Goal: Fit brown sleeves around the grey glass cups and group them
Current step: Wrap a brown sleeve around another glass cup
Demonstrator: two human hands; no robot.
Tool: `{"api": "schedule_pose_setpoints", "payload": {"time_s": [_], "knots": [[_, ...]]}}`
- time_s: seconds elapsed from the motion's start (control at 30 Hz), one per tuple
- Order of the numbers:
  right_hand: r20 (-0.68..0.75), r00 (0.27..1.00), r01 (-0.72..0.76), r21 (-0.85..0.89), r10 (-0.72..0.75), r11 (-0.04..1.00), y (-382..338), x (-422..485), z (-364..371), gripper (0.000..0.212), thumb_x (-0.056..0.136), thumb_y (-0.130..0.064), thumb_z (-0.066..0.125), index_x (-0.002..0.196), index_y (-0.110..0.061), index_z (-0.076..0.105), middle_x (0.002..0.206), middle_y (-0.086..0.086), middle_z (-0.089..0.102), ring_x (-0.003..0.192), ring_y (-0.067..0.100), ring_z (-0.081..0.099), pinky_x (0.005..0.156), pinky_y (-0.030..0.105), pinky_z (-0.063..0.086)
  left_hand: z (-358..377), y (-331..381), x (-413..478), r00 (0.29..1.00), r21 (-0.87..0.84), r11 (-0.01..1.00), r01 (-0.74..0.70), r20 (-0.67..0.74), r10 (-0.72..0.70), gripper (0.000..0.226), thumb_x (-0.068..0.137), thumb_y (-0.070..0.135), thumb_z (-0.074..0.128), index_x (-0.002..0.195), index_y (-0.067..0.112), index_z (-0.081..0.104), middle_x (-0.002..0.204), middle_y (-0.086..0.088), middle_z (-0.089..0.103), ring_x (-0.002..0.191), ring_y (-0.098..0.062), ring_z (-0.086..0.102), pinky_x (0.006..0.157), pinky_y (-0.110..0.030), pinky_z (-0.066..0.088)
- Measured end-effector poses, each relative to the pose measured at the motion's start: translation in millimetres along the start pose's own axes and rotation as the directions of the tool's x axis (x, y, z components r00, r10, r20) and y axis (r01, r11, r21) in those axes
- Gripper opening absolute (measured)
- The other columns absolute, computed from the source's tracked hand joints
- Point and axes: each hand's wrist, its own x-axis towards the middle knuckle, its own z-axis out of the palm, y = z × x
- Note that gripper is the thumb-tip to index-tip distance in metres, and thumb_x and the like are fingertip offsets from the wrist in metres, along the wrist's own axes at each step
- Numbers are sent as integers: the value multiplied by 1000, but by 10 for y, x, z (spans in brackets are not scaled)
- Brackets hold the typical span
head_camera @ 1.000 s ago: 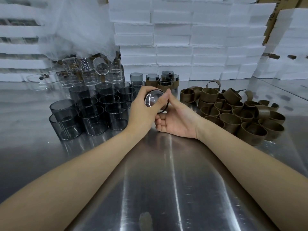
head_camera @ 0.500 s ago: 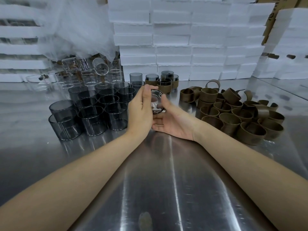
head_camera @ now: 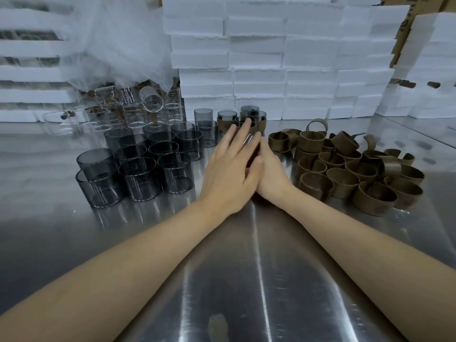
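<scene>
Between my two hands at the table's middle is a grey glass cup [head_camera: 250, 141], mostly hidden; only a glint of glass shows past my fingers. My left hand [head_camera: 229, 169] lies flat over it with straight fingers pressing on it. My right hand [head_camera: 270, 175] holds it from the right, thumb curled against its side. Whether a sleeve is round it I cannot tell. Several bare grey cups [head_camera: 138, 169] stand grouped at the left. A pile of brown sleeves [head_camera: 345, 171] lies at the right. A few sleeved cups [head_camera: 225, 122] stand just behind my hands.
The steel table [head_camera: 246, 267] is shiny. Clear glass cups [head_camera: 128, 112] and a plastic bag [head_camera: 118, 45] crowd the back left. Stacked white foam boxes [head_camera: 259, 58] wall off the back and right.
The hands have moved forward with the cup. My left hand went from gripping the cup's rim to lying flat over it, fingers straightened; the cup's open mouth is now covered.
</scene>
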Motion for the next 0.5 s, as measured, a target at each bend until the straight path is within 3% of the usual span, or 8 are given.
{"api": "schedule_pose_setpoints", "payload": {"time_s": [0.1,0.17,0.23,0.3,0.33,0.37,0.43,0.5], "knots": [[66,992,124,-315,-108,941,-6,-14,-11,29,85,-22,60,107,-12,42,82,1,65,76,18,64,70,38,53,-42,-63,2,995,-95,991,92,-40,-97,54,103,34,30,154,16,26,163,5,16,150,-11,12,119,-22,12],[111,986,155,-310,-126,938,-39,-61,-9,37,76,-24,65,101,-13,41,78,0,63,73,14,62,67,36,51,-41,-93,9,978,-222,959,173,-74,-194,53,105,31,34,154,13,24,162,2,20,148,-8,17,114,-12,10],[154,980,163,-272,-124,948,-57,-65,-5,44,71,-26,71,101,-13,41,81,-3,62,75,11,60,67,32,49,-50,-75,20,947,-366,892,266,-76,-313,50,105,31,37,152,15,30,157,8,32,143,-2,27,111,-11,15],[201,973,166,-248,-117,955,-55,-66,-24,46,69,-22,72,100,-14,40,81,-3,59,72,8,56,64,33,45,-75,-61,50,901,-552,760,344,-35,-433,34,104,31,39,136,32,51,125,33,55,117,14,47,98,-6,30],[219,970,160,-230,-110,960,-58,-73,-31,47,67,-19,71,100,-13,39,81,-1,57,69,7,54,63,36,44,-94,-57,78,867,-637,666,388,7,-499,25,104,32,39,114,40,60,98,39,63,95,17,55,85,-5,38],[231,968,151,-208,-101,966,-62,-80,-33,49,64,-18,68,102,-12,39,82,0,56,68,7,52,62,38,43,-100,-71,111,831,-702,571,425,51,-554,25,104,33,40,95,38,63,79,33,66,80,12,59,73,-8,43],[241,966,138,-159,-97,978,-66,-86,-39,55,59,-18,64,108,-10,39,85,2,55,71,10,52,63,40,45,-116,-99,171,746,-794,342,503,199,-636,30,103,39,40,89,28,64,74,15,69,74,-4,64,72,-20,51],[256,962,132,-109,-100,985,-64,-86,-49,57,59,-16,62,110,-10,38,88,0,54,74,12,54,61,40,45,-145,-111,197,694,-813,163,559,350,-630,36,103,42,39,102,19,67,90,0,71,84,-16,66,84,-32,54]]}}
